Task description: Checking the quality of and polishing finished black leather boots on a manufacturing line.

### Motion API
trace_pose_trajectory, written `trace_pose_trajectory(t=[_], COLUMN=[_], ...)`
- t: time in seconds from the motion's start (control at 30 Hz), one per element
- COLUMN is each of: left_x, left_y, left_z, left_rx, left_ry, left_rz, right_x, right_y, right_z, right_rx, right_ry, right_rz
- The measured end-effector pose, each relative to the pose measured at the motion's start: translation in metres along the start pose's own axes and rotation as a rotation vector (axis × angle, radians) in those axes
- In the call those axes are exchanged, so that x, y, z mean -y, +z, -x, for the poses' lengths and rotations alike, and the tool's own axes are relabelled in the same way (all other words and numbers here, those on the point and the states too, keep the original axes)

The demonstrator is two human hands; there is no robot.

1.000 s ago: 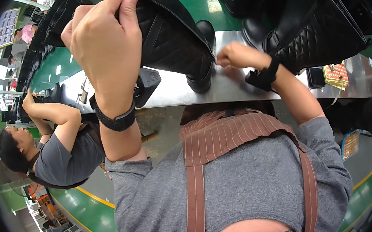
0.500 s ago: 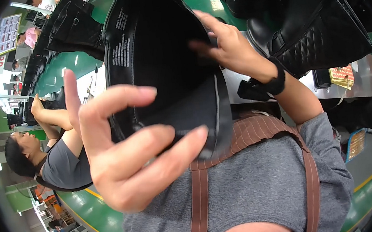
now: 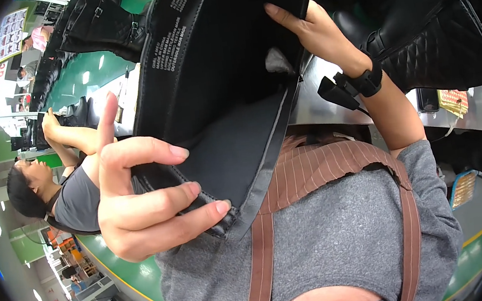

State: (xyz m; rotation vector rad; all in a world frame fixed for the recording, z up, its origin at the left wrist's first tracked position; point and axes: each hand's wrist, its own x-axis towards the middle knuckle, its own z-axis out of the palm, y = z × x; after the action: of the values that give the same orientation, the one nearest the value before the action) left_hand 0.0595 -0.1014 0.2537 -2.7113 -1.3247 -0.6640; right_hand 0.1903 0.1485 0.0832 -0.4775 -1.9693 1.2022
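Observation:
A black boot [image 3: 226, 146] fills the middle, its open shaft turned toward me so that the dark lining shows. Pale print runs along the lining's left side, and a small greyish-white patch [image 3: 277, 61] shows deeper inside; I cannot tell what it is. My left hand [image 3: 140, 199] holds the shaft's near left edge, several fingers curled over it inside and one finger raised. At the far right edge my right hand [image 3: 329, 35] grips the shaft, thumb lying inside on the lining. The boot's foot is out of sight.
Black quilted boots [image 3: 423, 43] stand on the metal table [image 3: 330, 106] to the right, near a dark phone [image 3: 428, 99] and a patterned yellow-red packet [image 3: 453, 103]. Buckled black boots [image 3: 104, 24] are at the far left. A co-worker [image 3: 75, 194] sits at my left.
The boot's opening has spread wider, showing more lining and the greyish-white patch. My right hand has moved slightly up and right; my left hand has shifted a little left.

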Motion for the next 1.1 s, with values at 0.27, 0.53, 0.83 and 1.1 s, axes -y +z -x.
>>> trace_pose_trajectory(t=[0.27,0.53,0.83,1.1], left_x=[0.052,0.066,0.064,0.074], left_y=[0.059,0.183,0.257,0.272], left_z=[-0.037,0.012,0.033,0.059], left_rx=[-0.767,-0.834,-0.873,-0.667], left_ry=[-0.423,-0.763,-0.973,-1.020], left_rz=[-1.016,-0.148,0.159,0.645], right_x=[0.010,-0.015,-0.046,-0.045], right_y=[0.015,-0.006,0.028,0.032], right_z=[0.024,0.076,0.086,0.080], right_rx=[-0.219,0.152,0.317,0.470], right_ry=[-0.096,0.187,0.545,0.606], right_rz=[0.146,0.032,-0.003,-0.140])
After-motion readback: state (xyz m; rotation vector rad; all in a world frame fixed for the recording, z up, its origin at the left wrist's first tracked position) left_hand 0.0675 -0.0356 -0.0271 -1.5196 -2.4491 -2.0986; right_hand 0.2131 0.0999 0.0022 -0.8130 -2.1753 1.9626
